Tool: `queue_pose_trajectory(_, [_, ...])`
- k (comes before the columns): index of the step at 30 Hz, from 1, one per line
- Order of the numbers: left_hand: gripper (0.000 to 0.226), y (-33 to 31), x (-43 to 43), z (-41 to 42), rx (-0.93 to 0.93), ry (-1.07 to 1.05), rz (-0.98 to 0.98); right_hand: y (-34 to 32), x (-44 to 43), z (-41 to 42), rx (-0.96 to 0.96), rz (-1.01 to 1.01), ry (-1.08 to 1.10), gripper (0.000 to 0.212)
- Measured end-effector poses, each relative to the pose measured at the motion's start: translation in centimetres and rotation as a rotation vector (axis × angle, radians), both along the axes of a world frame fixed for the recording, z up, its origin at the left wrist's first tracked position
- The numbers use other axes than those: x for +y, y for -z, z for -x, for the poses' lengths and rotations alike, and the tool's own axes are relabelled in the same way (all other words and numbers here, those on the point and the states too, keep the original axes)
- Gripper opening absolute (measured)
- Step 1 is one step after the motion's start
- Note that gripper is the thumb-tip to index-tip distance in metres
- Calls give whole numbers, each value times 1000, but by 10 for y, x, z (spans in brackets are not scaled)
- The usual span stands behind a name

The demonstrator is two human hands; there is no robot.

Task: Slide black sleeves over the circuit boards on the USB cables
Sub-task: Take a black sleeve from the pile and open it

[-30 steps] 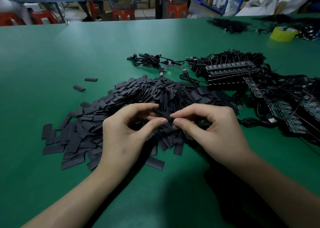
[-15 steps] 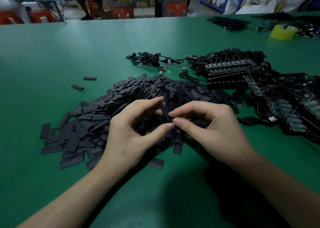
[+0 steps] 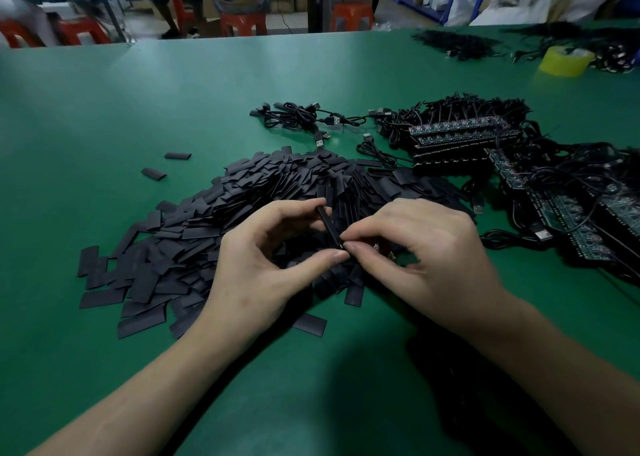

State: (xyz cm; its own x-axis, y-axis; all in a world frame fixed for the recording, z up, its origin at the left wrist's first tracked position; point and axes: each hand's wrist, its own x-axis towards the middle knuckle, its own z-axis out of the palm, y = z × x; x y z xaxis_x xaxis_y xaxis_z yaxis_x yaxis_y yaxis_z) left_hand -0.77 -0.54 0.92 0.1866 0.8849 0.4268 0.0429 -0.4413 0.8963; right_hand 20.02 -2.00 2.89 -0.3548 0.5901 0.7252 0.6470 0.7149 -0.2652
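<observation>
Item in hand: one sleeve (image 3: 327, 225), pinched by my left hand (image 3: 256, 265) over the pile (image 3: 207, 234). My right hand (image 3: 426, 258) pinches what I take for a board, mostly hidden, at the sleeve's lower end. Outstanding: many bare boards (image 3: 457, 137) at right on the desk (image 3: 104, 109), so I judge most of the task is left.

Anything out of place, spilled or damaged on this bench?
Only minor scatter. A stray sleeve and a second sleeve lie on the green table apart from the big pile, beyond its far left edge. A third sleeve sits loose between the forearms. The cables on the right are tangled. Nothing looks damaged.
</observation>
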Motion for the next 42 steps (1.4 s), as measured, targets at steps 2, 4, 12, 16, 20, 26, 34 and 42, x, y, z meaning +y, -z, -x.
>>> queue_pose_trajectory(2, [50, 0, -1, 0, 11, -5, -2, 0, 0, 2, -46, -41, 37, 8])
queue_pose_trajectory(4, [49, -1, -1, -1, 29, -2, -6, 0, -1, 3, -66, -49, 55, 8])
queue_pose_trajectory(12, [48, -1, -3, -3, 42, -7, 25, 0, -2, 6, 15, 15, 39, 8])
queue_pose_trajectory(16, [48, -3, -4, -3, 30, 5, 38, 0, -3, 7, 16, -11, 58, 8])
queue_pose_trajectory(20, [47, -4, -5, -4, 33, 8, 51, 1, -5, 10, 32, -11, 81, 7])
queue_pose_trajectory(26, [46, -6, -5, -3, 100, -28, -5, 1, -7, 12, 97, 58, 68, 6])
queue_pose_trajectory(34, [46, -5, -5, -2, 167, -66, -73, 2, -6, 11, 169, 164, -2, 9])
queue_pose_trajectory(42, [46, -4, -6, -4, 188, -80, -88, 1, -5, 9, 152, 163, -9, 6])
